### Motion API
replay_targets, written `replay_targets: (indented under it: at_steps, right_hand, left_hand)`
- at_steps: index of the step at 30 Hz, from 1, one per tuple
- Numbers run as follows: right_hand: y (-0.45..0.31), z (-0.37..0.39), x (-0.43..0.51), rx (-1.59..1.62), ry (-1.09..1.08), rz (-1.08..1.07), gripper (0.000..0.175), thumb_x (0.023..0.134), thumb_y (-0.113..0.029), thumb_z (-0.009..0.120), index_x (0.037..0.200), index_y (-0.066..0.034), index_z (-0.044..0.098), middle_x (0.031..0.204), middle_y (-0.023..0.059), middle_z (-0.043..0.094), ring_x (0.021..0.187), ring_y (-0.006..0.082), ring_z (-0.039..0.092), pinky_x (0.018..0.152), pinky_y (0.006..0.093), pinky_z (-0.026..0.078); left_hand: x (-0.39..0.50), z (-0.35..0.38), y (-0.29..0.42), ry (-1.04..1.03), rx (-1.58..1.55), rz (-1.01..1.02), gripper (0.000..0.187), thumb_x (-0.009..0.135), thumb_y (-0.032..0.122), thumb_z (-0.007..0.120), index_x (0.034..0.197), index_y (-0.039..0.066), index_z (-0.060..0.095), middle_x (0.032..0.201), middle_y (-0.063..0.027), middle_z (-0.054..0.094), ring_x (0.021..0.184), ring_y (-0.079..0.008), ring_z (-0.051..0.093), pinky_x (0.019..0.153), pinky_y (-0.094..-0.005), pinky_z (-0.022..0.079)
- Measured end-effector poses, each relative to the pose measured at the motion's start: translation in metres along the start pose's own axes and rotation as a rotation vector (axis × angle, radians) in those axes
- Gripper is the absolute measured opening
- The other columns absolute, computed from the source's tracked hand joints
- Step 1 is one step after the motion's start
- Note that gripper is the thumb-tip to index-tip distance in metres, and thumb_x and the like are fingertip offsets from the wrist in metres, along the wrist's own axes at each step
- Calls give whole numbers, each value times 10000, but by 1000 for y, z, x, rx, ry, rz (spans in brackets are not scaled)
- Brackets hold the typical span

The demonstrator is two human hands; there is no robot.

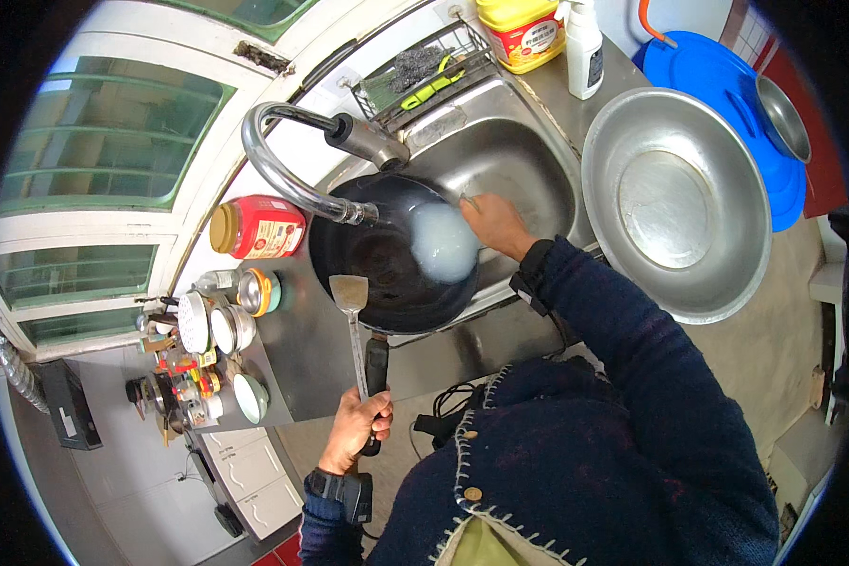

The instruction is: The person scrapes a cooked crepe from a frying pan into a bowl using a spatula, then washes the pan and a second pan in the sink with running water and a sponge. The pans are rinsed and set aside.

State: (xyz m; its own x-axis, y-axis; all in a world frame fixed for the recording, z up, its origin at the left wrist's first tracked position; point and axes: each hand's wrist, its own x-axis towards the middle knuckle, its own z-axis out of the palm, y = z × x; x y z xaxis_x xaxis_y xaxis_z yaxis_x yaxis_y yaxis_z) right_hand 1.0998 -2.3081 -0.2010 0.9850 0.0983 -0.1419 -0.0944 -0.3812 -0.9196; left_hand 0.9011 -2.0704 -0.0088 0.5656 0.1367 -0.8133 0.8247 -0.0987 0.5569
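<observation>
A dark wok [382, 265] spans the left part of the steel sink [538, 170] and the counter edge. Cloudy whitish water [442, 244] has pooled at its right side. My left hand [361, 424] grips the wok's black handle [376, 364] together with the shank of a metal wok spatula [349, 293]. The spatula's blade points away from me, over the wok's near rim. My right hand [497, 223] is closed beside the pooled water at the wok's right rim. A small thin item [469, 203] shows at its fingers, too little to identify.
A chrome gooseneck faucet [276, 163] arches over the wok. Behind the sink hangs a wire rack [424, 78] with steel wool and a green-handled tool. A large metal basin [668, 205] stands right. Left are a red jar [265, 226] and several bowls [249, 397].
</observation>
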Motion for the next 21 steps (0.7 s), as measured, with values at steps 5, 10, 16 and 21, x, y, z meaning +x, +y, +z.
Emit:
replay_targets:
  at_steps: [5, 10, 16, 21]
  right_hand:
    - [-5, 2, 7, -40, -12, 28, 437, 872, -347, 458, 805, 45, 638, 795, 289, 606, 750, 452, 591, 707, 498, 460]
    - [-12, 4, 8, -68, -75, -32, 429, 866, -352, 469, 807, 34, 647, 828, 280, 617, 778, 434, 596, 724, 483, 467]
    - [-23, 7, 12, -139, -98, -34, 435, 866, -358, 472, 820, 35, 651, 837, 276, 618, 787, 428, 599, 733, 480, 469]
    - [-30, 3, 18, -124, -61, -118, 434, 877, -354, 468, 838, 38, 650, 829, 279, 617, 781, 438, 600, 732, 471, 478]
  left_hand:
    - [-10, -3, -5, 86, 61, 35, 110, 878, 81, 553, 937, 44, 468, 653, -7, 468, 448, -55, 388, 372, -205, 318]
    - [-21, -7, -5, 126, 91, 56, 105, 873, 67, 543, 886, 54, 439, 645, -15, 466, 444, -63, 388, 373, -214, 318]
    - [-24, -9, -7, 148, 79, 59, 105, 871, 56, 542, 890, 50, 439, 637, -17, 464, 444, -67, 388, 374, -215, 319]
    - [-24, -13, -10, 192, 131, 120, 134, 865, 52, 565, 911, 24, 442, 628, -19, 474, 440, -80, 421, 366, -228, 345]
